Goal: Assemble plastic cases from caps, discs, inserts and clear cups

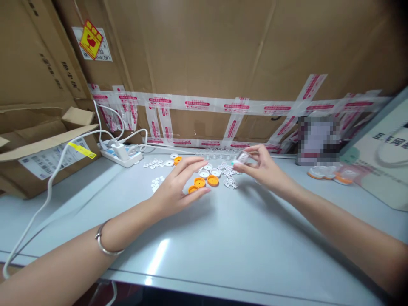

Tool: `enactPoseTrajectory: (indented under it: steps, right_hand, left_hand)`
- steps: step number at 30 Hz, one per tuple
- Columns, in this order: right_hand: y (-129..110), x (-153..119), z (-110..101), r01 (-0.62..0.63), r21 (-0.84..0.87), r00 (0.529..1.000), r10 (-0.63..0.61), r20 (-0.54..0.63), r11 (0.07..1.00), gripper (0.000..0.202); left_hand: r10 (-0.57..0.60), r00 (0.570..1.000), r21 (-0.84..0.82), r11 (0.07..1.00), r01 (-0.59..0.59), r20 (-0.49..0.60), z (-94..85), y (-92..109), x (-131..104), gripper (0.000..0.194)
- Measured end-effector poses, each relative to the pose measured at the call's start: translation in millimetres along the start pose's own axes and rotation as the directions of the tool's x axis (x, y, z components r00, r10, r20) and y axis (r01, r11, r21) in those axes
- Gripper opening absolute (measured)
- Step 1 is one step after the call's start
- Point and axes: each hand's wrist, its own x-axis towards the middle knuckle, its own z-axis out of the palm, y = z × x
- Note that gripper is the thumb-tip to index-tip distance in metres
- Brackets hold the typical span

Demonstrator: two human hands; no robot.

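Observation:
My left hand (174,187) hovers over the table with thumb and fingers apart, and nothing shows between them. Close to its fingertips lie orange round caps (213,181) and white round caps (204,173). Between thumb and fingers, my right hand (263,165) pinches a small, clear and whitish block-like piece (242,157); its exact kind is too blurred to tell. Just left of that hand, thin white cut-out plastic pieces (230,182) lie in a loose heap. Small white discs (157,183) are partly hidden behind my left hand.
A big taped carton (204,55) walls off the back. On the left stand an open cardboard box (57,161) and a white power strip (123,156) with a trailing cable (51,182). Clear round parts (219,153) line the back; orange-and-white pieces (330,173) lie at right.

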Motion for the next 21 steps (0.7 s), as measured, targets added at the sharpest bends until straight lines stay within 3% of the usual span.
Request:
enactPoseTrajectory:
  steps: [4, 7, 10, 12, 16, 21]
  right_hand:
    - [38, 6, -62, -0.065, -0.308, 0.990, 0.022, -0.142, 0.949, 0.052]
    - [60, -7, -108, -0.108, -0.394, 0.968, 0.006, -0.250, 0.913, 0.046]
    - [74, -17, -140, -0.115, -0.476, 0.959, -0.027, -0.281, 0.872, 0.028]
    - [82, -18, -152, -0.148, -0.573, 0.943, -0.060, -0.328, 0.806, 0.021]
    - [96, -11, -160, -0.221, -0.785, 0.925, -0.130, -0.356, 0.579, 0.021]
    - [110, -3, -164, -0.335, -0.828, 0.895, -0.123, -0.429, 0.450, 0.037]
  left_hand:
    - [0.029, 0.998, -0.014, 1.000, -0.028, 0.058, 1.6, 0, -1, 0.046]
    - [0.036, 0.994, -0.030, 0.999, -0.033, 0.101, 4.1, -1, -3, 0.043]
    - [0.020, 0.992, -0.029, 0.999, -0.017, 0.122, 4.5, -3, -3, 0.040]
    - [0.020, 0.990, -0.028, 0.999, -0.016, 0.137, 3.6, -3, -3, 0.038]
    - [0.024, 0.989, -0.030, 0.999, -0.020, 0.146, 3.2, -4, -3, 0.035]
    - [0.036, 0.994, 0.024, 0.999, -0.038, 0.102, 0.1, -10, 2, 0.032]
